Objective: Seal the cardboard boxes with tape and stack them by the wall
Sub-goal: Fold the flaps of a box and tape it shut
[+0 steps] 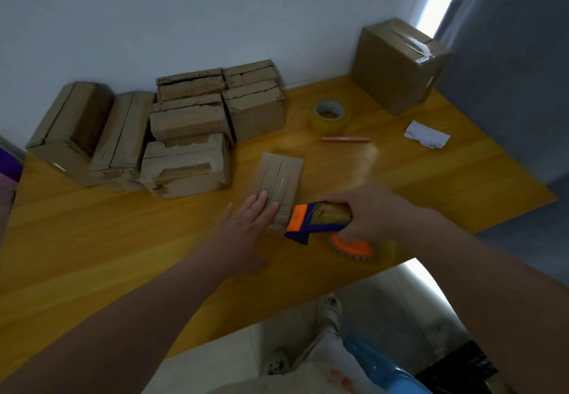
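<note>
**Small box on the counter, dispenser at its near corner**

The yellow wooden counter (92,255) runs back to a pale wall. Against that wall, on the left half, sits a group of worn cardboard boxes (191,122). Some are stacked two and three high, and two longer ones lean at the far left. Their flaps are ragged, torn and dotted with small holes along the edges.

A larger brown box (397,64) stands apart in the back right corner. Glossy clear tape crosses its top and runs down one side.

The small box (278,184) lies flat near the middle of the counter, just in front of the group and not touching it. It is pale brown and oblong. Rows of fine short lines run down each side of its centre seam, and there is a faint shine along the seam; I cannot tell whether that is tape.

The left hand (246,227) is flat, its fingers straight and slightly spread, with the fingertips resting on the near end of the small box. The right hand (369,215) is wrapped round a blue and orange tape dispenser (317,218), whose orange nose sits just beside the box's near right corner.

Behind, a roll of clear tape (329,115) lies flat. A crumpled white paper (426,138) lies to its right, and a pink pen (346,139) lies between the roll and the small box.
</note>
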The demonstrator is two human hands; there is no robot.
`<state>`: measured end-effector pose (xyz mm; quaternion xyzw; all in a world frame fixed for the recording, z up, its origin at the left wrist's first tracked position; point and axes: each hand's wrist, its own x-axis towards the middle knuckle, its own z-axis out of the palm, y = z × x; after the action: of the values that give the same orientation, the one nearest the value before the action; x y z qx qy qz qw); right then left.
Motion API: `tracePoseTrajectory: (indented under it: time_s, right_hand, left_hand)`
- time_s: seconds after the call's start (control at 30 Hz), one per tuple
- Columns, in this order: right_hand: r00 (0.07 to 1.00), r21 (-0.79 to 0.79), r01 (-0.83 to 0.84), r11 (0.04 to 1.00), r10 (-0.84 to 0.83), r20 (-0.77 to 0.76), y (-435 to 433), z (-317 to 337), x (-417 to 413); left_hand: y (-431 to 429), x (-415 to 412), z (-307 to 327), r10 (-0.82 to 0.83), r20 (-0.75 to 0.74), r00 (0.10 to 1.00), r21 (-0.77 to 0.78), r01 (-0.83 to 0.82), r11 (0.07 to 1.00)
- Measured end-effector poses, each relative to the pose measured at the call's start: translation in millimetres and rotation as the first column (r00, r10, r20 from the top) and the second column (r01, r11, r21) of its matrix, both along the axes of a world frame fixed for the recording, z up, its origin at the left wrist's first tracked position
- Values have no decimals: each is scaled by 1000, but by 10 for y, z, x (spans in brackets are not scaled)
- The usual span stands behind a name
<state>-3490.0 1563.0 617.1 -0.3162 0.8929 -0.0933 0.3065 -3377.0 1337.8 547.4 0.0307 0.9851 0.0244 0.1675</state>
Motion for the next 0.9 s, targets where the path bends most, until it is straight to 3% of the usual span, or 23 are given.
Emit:
tracePoseTrajectory:
  time_s: [0.17,0.33,0.43,0.6,0.7,0.9]
  right_hand:
    - [970,-6,132,991,-128,209,-17,-113,-185]
    - [977,109,90,990,-109,186,-59,-176,-126]
    - [992,152,93,984,-104,66,31,-304,-61]
    - [937,30,297,954,-286,-199,198,-397,-91]
    - [909,97,267,959,-217,-356,227,-489,-80]
    - [899,280,192,941,-54,-435,186,-709,56]
  left_hand:
    - [16,3,8,10,3,1000,-5,-10,1000]
    - [8,-1,20,17,-16,1000,-20,-17,1000]
    - [27,-3,19,27,-32,999,-29,-28,999]
    - [74,-34,21,29,-77,997,-45,-33,998]
    - [98,-57,22,33,-122,992,-3,-33,999]
    - [100,-50,-66,38,-205,978,32,-32,999]
